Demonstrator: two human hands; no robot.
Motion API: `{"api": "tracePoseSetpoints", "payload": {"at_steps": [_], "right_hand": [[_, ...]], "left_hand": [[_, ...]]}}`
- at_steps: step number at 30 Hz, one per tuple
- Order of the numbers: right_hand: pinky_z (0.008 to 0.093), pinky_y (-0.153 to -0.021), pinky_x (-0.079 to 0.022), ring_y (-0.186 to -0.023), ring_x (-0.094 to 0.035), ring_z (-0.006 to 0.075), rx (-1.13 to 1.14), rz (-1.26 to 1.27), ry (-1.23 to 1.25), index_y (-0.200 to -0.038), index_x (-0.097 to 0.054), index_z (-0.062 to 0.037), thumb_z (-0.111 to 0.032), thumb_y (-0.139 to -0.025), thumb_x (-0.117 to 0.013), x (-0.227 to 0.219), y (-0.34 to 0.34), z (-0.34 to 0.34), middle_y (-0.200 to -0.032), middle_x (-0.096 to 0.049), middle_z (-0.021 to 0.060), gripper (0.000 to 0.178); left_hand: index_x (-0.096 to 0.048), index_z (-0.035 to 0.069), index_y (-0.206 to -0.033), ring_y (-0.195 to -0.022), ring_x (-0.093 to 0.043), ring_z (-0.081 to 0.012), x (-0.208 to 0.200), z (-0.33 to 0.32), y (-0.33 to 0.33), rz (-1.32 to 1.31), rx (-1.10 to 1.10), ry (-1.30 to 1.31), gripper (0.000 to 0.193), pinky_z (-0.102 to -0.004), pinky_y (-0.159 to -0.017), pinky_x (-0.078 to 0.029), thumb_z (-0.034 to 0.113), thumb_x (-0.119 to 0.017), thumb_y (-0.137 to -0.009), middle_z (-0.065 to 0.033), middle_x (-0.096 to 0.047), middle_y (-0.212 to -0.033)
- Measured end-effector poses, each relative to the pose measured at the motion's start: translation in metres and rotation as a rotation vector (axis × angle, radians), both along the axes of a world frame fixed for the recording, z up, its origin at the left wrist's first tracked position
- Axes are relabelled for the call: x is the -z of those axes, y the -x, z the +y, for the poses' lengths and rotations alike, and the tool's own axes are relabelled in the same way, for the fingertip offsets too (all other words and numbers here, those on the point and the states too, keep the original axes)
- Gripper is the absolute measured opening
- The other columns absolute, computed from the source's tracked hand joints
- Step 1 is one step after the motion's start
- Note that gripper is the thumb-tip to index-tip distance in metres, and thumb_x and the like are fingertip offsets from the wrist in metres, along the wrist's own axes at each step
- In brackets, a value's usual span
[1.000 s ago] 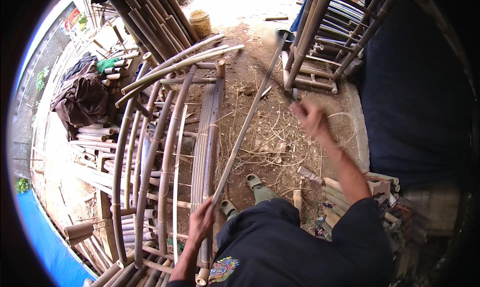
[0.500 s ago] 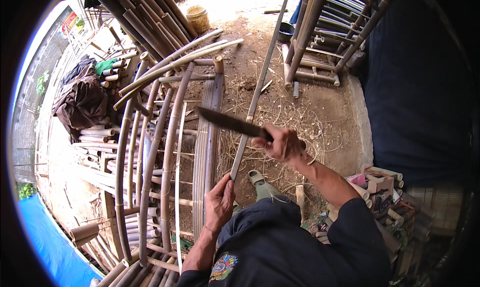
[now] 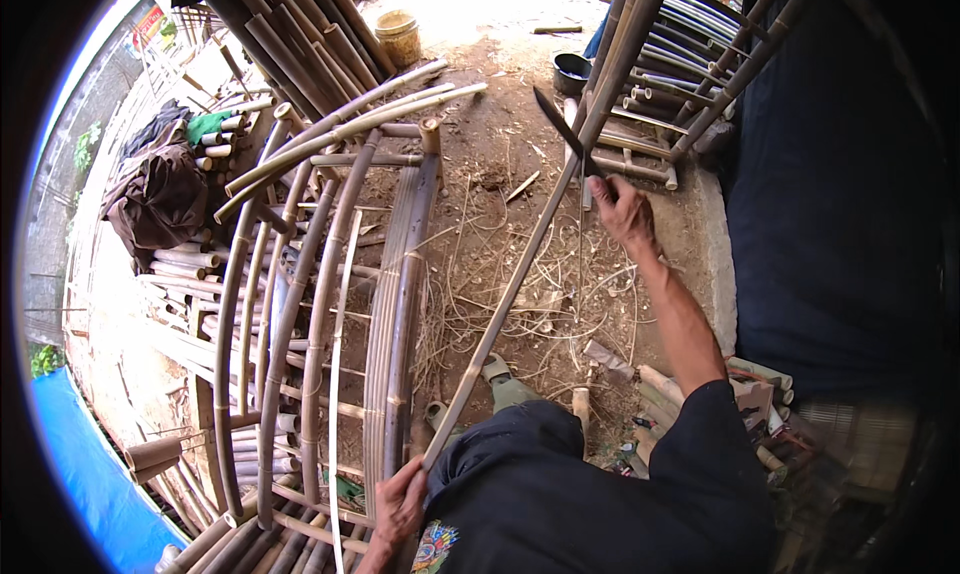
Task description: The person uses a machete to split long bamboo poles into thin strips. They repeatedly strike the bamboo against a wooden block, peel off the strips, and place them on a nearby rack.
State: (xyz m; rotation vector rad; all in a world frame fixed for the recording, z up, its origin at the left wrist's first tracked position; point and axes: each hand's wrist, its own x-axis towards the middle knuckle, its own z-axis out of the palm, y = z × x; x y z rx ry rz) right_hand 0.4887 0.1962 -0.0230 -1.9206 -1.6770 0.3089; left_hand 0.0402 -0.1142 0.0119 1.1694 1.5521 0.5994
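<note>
A long, narrow bamboo strip (image 3: pixel 506 299) runs slantwise from my body to the far bamboo frame. Its near end is pinched in my left hand (image 3: pixel 400 501), low beside my thigh. My right hand (image 3: pixel 626 216) is wrapped round the handle of a machete (image 3: pixel 557 117), arm stretched forward. The dark blade points away and to the left, crossing or just touching the strip near its far part; whether it bites in, I cannot tell. A thin pale sliver hangs below the blade. Curled shavings (image 3: pixel 545 304) litter the dirt floor between the hands.
On the left stands a bamboo bench frame (image 3: pixel 325 304), with loose poles (image 3: pixel 350 124) across its top. Another bamboo frame (image 3: pixel 640 74) is at the far right, near a black bucket (image 3: pixel 572 72). A dirty yellow bucket (image 3: pixel 398 39) stands farther back. Bamboo offcuts lie at the lower right.
My right hand and the machete have moved forward and right, toward the strip's far part. My left hand has drawn back toward my body with the strip's near end.
</note>
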Motion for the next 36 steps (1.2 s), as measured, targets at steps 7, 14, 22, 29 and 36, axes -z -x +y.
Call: {"api": "tracePoseSetpoints", "payload": {"at_steps": [7, 14, 22, 29, 36], "right_hand": [[0.0454, -0.057, -0.047, -0.064, -0.064, 0.0377, 0.021, -0.011, -0.020, -0.081, -0.062, -0.0068, -0.079, -0.084, -0.038, -0.014, -0.035, 0.046, -0.065, -0.061, 0.0180, 0.076], [0.0412, -0.064, -0.047, -0.069, -0.064, 0.0348, -0.082, 0.145, -0.031, -0.080, -0.067, -0.0017, -0.066, -0.090, -0.046, 0.015, -0.017, 0.070, -0.071, -0.064, 0.0182, 0.068], [0.0274, -0.036, -0.039, -0.038, -0.043, 0.0106, 0.322, 0.843, 0.166, -0.076, -0.053, -0.0064, -0.082, -0.077, -0.047, 0.015, -0.050, 0.092, -0.050, -0.043, -0.0020, 0.076], [0.0312, -0.038, -0.036, -0.042, -0.051, 0.0146, 0.159, 0.309, 0.567, -0.071, -0.059, -0.0006, -0.027, -0.073, -0.081, 0.083, 0.078, 0.018, -0.057, -0.056, 0.0052, 0.034], [0.0225, -0.040, -0.042, -0.045, -0.049, 0.0062, -0.109, 0.954, 1.275, -0.088, -0.059, -0.0053, -0.034, -0.081, -0.079, 0.113, 0.301, -0.090, -0.070, -0.064, 0.0084, 0.036]], "left_hand": [[-0.066, -0.001, -0.095, -0.049, -0.038, -0.0024, 0.023, -0.066, 0.042, -0.011, -0.084, -0.060, 0.040, -0.0224, -0.044, -0.029, 0.036, -0.053, -0.098, 0.0054, -0.044, -0.055], [-0.067, -0.002, -0.101, -0.060, -0.045, -0.0047, 0.049, -0.094, 0.063, 0.075, -0.119, -0.050, 0.025, -0.0245, -0.053, -0.040, 0.022, -0.062, -0.093, -0.0010, -0.048, -0.060], [-0.068, -0.002, -0.090, -0.059, -0.050, -0.0067, 0.039, -0.101, 0.126, 0.173, -0.183, -0.082, 0.024, -0.0250, -0.053, -0.042, 0.020, -0.057, -0.094, -0.0009, -0.055, -0.062], [-0.051, 0.007, -0.099, -0.046, -0.032, -0.0021, -0.019, 0.030, 0.191, -0.023, -0.852, -0.717, 0.019, -0.0186, -0.039, -0.022, 0.026, -0.049, -0.101, 0.0042, -0.041, -0.061], [-0.044, 0.011, -0.087, -0.060, -0.035, -0.0108, -0.075, 0.059, 0.228, -0.420, -0.937, -1.173, 0.032, -0.0267, -0.058, -0.034, 0.036, -0.035, -0.105, 0.0003, -0.038, -0.072]]}}
